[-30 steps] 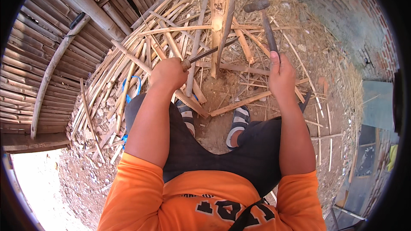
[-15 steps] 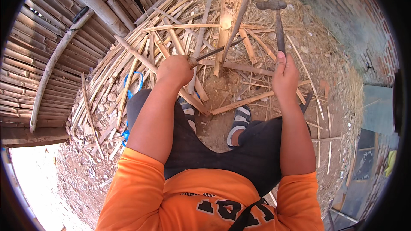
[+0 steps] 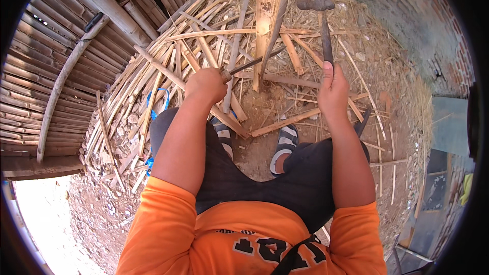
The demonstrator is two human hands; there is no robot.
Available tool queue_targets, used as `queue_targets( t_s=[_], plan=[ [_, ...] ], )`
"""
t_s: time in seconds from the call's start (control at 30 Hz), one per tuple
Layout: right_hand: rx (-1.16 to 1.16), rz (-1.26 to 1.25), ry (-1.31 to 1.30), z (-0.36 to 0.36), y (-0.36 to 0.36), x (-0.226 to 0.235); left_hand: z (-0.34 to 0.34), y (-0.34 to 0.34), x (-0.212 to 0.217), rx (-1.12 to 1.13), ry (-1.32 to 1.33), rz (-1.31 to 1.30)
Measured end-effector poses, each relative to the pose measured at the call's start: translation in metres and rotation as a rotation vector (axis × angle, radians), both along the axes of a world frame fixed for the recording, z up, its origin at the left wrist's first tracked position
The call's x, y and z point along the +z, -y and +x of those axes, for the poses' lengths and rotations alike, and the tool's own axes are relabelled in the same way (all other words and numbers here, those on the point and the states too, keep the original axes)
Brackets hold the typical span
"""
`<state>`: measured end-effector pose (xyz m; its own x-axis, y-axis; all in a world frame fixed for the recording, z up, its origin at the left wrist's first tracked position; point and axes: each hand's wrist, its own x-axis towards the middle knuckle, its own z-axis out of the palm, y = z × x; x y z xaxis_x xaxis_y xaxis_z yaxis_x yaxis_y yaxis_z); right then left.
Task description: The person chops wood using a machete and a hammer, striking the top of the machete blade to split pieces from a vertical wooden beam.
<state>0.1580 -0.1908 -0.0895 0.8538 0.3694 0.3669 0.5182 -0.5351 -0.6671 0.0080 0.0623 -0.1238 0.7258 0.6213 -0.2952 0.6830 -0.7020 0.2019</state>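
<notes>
My left hand [image 3: 206, 86] is closed around the wooden handle of a long, dark-bladed knife [image 3: 245, 65]. Its blade reaches right, across the lower part of an upright pale length of wood [image 3: 264, 25], and the tip shows past the right side. A darker strip [image 3: 279, 18] runs down that right side; whether the blade sits in a split there, I cannot tell. My right hand [image 3: 334, 90] grips the lower end of a hammer [image 3: 326, 33], thumb along the handle. The hammer is held upright, its head to the right of the wood and apart from it.
Long split strips [image 3: 153, 79] lie heaped on the ground at left and ahead. A slatted wall [image 3: 61, 71] stands at left, a brick wall [image 3: 407, 15] at far right. My sandalled feet [image 3: 287, 145] are close below the upright wood. Blue cord [image 3: 162, 94] lies by my left knee.
The hammer and the upright wood appear slightly farther left, but the ground behind them shifts similarly. Both hands keep their holds.
</notes>
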Motion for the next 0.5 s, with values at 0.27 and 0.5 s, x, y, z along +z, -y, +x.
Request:
queue_targets(
  t_s=[0.27, 0.5],
  plan=[
    [0.089, -0.491, -0.157, 0.020, 0.002, -0.054, 0.002, -0.008, -0.015, -0.009, -0.027, -0.001],
    [-0.049, -0.022, -0.074, 0.009, 0.002, -0.009, 0.011, 0.004, -0.019, -0.003, -0.047, -0.028]
  ],
)
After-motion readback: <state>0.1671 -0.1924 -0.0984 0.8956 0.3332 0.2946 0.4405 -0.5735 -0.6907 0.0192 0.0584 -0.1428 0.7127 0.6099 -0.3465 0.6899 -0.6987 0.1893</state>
